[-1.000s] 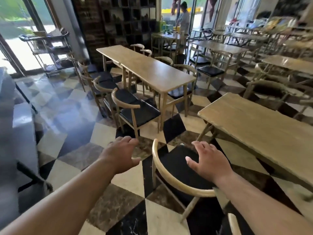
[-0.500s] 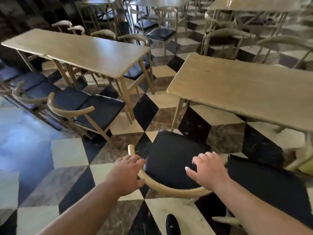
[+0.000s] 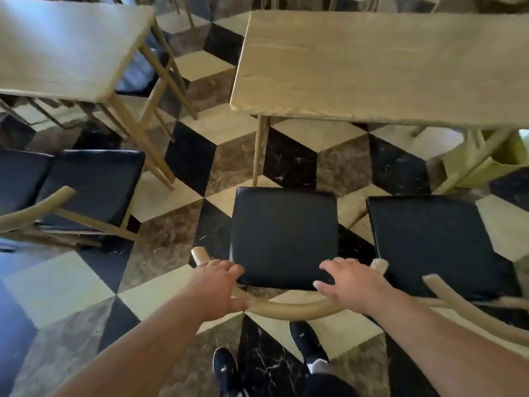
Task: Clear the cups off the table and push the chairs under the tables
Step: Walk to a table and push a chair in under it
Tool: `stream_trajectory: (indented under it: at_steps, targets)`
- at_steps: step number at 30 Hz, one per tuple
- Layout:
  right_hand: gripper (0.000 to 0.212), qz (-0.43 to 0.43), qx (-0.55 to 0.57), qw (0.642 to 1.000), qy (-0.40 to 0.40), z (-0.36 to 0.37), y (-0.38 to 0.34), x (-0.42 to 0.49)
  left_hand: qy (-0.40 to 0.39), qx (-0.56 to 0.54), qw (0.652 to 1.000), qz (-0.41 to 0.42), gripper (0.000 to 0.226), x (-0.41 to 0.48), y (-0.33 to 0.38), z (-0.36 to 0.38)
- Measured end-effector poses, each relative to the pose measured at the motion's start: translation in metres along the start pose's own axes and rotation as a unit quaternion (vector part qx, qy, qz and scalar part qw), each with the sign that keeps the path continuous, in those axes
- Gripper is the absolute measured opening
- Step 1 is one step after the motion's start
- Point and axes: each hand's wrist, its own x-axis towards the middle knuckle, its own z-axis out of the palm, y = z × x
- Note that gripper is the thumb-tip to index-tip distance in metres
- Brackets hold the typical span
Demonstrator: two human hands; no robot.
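Note:
A wooden chair with a black padded seat point(image 3: 282, 236) stands right in front of me, its seat facing a light wooden table point(image 3: 372, 67). The seat's front edge lies just short of the table's near edge. My left hand point(image 3: 219, 287) is closed around the left part of the chair's curved wooden backrest point(image 3: 289, 309). My right hand point(image 3: 347, 285) rests on the right part of the same backrest, fingers curled over it. No cup shows on either tabletop.
A second black-seated chair point(image 3: 435, 242) stands close on the right, also out from the table. A left table point(image 3: 65, 50) has chairs point(image 3: 94, 184) beside it. A yellow-green bin point(image 3: 501, 164) sits under the right table. My shoes point(image 3: 226, 371) stand on checkered floor.
I have stepped closer and tilted my view down. Both hands went from hovering open above the backrest to gripping it, and the chair now sits nearer the table.

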Motion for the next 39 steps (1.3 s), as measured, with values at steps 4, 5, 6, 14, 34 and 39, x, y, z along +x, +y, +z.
stream_trajectory:
  at_steps: [4, 5, 6, 14, 34, 39]
  targets:
    - [0.081, 0.018, -0.071, 0.996, -0.057, 0.042, -0.022, -0.013, -0.063, 0.084, 0.992, 0.062, 0.093, 0.015, -0.022, 0.028]
    - [0.085, 0.016, -0.104, 0.993, -0.057, 0.052, -0.028, -0.014, -0.060, 0.112, 0.989, 0.078, 0.087, 0.020, -0.024, 0.036]
    - [0.082, 0.019, -0.121, 0.991, -0.049, 0.060, -0.033, -0.013, -0.051, 0.134, 0.986, 0.089, 0.077, 0.026, -0.024, 0.044]
    - [0.033, 0.009, -0.178, 0.984, 0.000, 0.069, -0.029, 0.009, -0.002, 0.190, 0.971, 0.142, 0.019, 0.065, -0.024, 0.048]
    - [0.040, 0.005, -0.153, 0.988, 0.036, -0.045, 0.050, 0.105, 0.028, 0.190, 0.975, 0.110, 0.032, 0.201, -0.024, -0.060]
    - [0.039, -0.005, -0.162, 0.987, 0.015, -0.076, 0.081, 0.129, 0.020, 0.205, 0.971, 0.123, 0.028, 0.232, -0.011, -0.086]
